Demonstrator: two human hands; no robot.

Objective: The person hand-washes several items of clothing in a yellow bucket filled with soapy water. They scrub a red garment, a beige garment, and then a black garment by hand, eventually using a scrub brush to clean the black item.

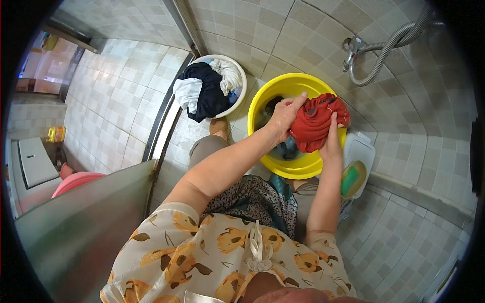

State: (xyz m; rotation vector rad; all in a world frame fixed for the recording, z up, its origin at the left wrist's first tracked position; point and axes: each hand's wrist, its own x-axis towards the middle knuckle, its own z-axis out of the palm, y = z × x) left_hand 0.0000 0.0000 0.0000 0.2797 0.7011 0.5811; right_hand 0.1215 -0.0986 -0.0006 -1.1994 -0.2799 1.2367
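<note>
A bunched red garment [316,126] with dark patches is held up over a yellow tub [256,106]. My left hand [286,117] grips its left side, the thumb lying along the top. My right hand [331,141] clasps it from the right, its fingers partly hidden behind the cloth. Below, inside the tub, dark and bluish wet clothes [287,149] lie in what looks like water. The red cloth covers part of the tub's right side.
A white basin [244,91] of black, white and blue clothes stands left of the tub. A green soap bar [349,180] rests in a dish on a white stool [365,151] at right. A tap [355,48] with a hose juts from the wall. A frosted glass panel [86,232] stands at lower left.
</note>
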